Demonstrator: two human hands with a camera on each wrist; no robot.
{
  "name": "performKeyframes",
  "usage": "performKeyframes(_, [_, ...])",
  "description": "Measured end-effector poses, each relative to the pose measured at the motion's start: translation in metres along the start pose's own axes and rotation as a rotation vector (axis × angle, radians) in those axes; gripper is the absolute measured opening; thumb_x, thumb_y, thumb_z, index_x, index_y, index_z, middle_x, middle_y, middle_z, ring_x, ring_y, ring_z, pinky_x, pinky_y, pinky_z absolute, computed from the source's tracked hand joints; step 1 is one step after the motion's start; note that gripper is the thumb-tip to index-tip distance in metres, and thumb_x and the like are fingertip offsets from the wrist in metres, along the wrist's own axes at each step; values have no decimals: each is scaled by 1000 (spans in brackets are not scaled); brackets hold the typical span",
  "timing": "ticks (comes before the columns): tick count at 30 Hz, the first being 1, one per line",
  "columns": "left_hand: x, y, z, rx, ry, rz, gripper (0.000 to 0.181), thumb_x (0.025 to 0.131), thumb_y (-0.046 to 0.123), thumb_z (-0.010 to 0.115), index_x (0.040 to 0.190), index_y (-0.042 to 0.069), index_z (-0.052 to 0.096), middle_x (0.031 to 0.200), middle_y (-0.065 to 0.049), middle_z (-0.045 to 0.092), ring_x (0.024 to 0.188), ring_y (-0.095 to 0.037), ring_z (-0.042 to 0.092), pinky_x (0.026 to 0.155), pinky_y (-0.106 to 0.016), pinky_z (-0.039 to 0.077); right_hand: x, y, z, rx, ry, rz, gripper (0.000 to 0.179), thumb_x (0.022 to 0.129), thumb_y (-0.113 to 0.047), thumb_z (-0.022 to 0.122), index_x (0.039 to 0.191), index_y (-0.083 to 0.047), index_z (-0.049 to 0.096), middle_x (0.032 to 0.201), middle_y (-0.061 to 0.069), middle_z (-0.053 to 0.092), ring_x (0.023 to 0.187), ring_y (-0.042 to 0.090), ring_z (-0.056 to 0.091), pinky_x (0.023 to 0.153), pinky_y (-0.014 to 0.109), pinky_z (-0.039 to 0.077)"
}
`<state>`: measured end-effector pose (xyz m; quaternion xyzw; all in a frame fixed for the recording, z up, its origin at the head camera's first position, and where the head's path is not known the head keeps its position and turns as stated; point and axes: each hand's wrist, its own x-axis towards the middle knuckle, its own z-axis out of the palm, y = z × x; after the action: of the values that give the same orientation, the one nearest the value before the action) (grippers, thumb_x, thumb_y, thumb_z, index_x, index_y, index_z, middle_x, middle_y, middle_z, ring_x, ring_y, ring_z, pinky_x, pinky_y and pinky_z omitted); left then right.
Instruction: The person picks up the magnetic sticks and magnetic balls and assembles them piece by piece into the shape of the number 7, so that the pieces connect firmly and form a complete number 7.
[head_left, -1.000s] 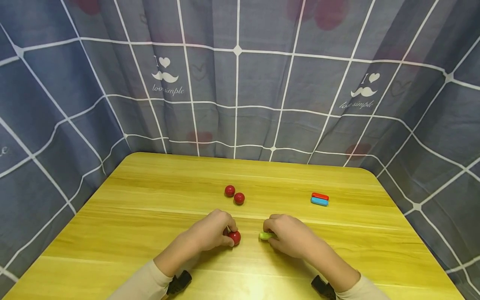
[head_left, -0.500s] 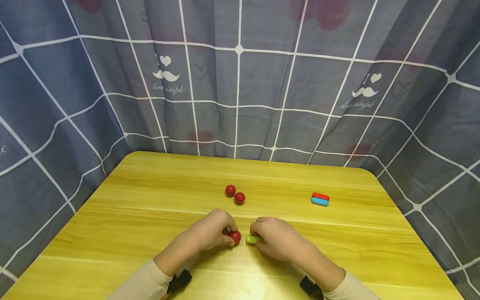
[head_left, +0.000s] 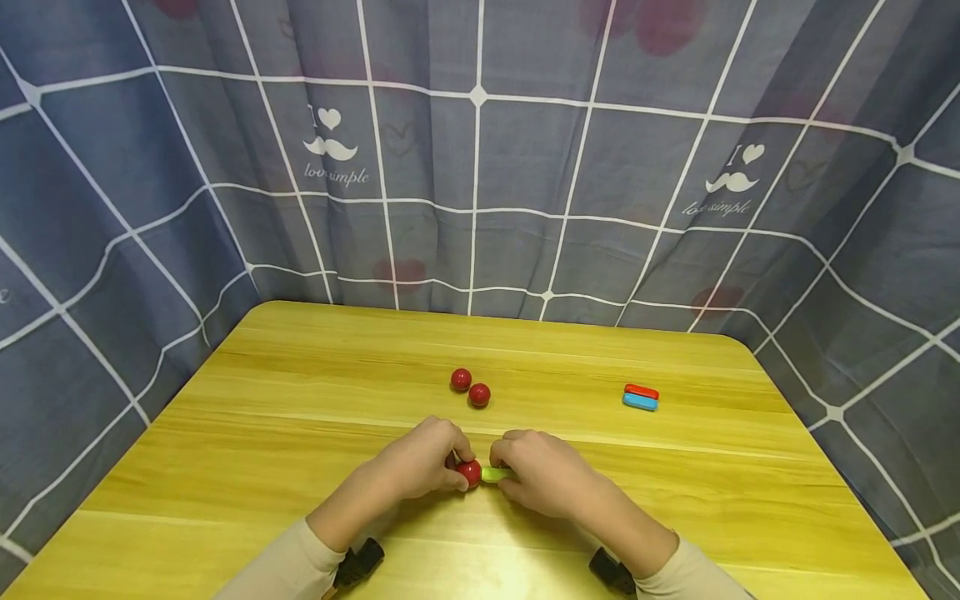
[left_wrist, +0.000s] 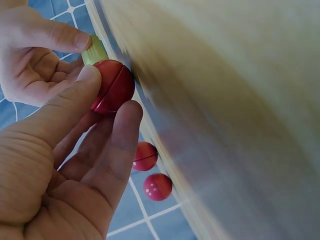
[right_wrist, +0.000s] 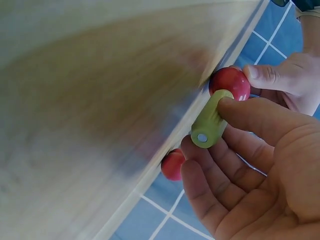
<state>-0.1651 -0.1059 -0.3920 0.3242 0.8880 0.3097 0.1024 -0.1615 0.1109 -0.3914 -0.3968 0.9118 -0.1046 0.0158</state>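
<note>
Near the front middle of the table, my left hand [head_left: 427, 457] pinches a shiny red ball [head_left: 470, 473] between thumb and fingers. A seam runs round this ball [left_wrist: 116, 89] in the left wrist view. From the right, my right hand [head_left: 547, 468] grips a short light-green rod [head_left: 493, 475] by its sides. The rod's left end meets the ball. A round silvery disc [right_wrist: 202, 137] shows in the rod's near end in the right wrist view. My fingers cover part of both pieces.
Beyond the hands, two more red balls [head_left: 461, 380] lie side by side on the yellow wood-grain table [head_left: 300, 367]. At the right, a red rod [head_left: 642, 391] and a blue rod [head_left: 640, 402] lie together. A grey-blue checked curtain [head_left: 420, 167] surrounds the back and sides.
My right hand has moved left with the green rod, closing the gap until the rod meets the red ball. My left hand has stayed in place, holding the ball.
</note>
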Motion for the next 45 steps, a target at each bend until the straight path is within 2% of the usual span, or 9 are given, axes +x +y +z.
performKeyframes(11, [0, -7, -4, -19, -19, 48, 14, 76, 3, 83, 81, 9, 71, 75, 7, 64, 65, -2, 59, 60, -18, 50, 0, 3, 1, 15, 18, -8, 15, 83, -17, 77, 95, -15, 69, 90, -8, 63, 79, 3, 57, 69, 22, 49])
performKeyframes(17, [-1, -11, -5, -22, -21, 43, 17, 76, 3, 82, 86, 9, 70, 77, 6, 64, 67, -2, 59, 61, -18, 50, -9, 12, -2, 96, 49, -10, 9, 86, -19, 73, 92, -14, 68, 83, -10, 59, 72, 2, 52, 66, 21, 48])
performKeyframes(22, [-1, -11, -3, -26, -14, 41, 16, 77, 4, 82, 87, 8, 70, 78, 6, 64, 67, -2, 59, 61, -18, 50, -19, 26, -5, 123, 77, -16, 7, 88, -17, 70, 94, -12, 69, 87, -8, 62, 77, 4, 56, 70, 24, 50])
performKeyframes(26, [-2, -11, -2, -15, -6, 39, 16, 77, 5, 82, 88, 8, 71, 78, 7, 64, 67, -2, 59, 61, -18, 50, -28, 41, -7, 86, 104, 31, 10, 87, -14, 71, 96, -10, 69, 89, -4, 64, 79, 8, 59, 72, 27, 51])
performKeyframes(33, [-2, -10, -1, -18, -3, 33, 16, 77, 5, 83, 89, 8, 71, 79, 7, 64, 67, -2, 58, 61, -19, 49, -40, 66, -8, 54, 117, 106, 11, 86, -13, 70, 96, -9, 70, 88, -4, 64, 77, 7, 57, 70, 28, 51])
performKeyframes(39, [-3, -8, -2, -6, 2, 22, 16, 77, 6, 83, 89, 9, 72, 79, 7, 64, 68, -2, 58, 62, -19, 49, -38, 77, -9, 53, 136, 117, 11, 85, -10, 71, 95, -7, 69, 86, -3, 64, 76, 10, 59, 70, 30, 52])
performKeyframes(45, [-2, -4, -2, 1, 2, 28, 16, 77, 7, 83, 89, 9, 72, 79, 7, 64, 67, -1, 57, 61, -19, 49, -26, 81, -12, 42, 143, 110, 11, 84, -9, 70, 95, -7, 69, 85, -1, 64, 76, 12, 59, 70, 31, 51])
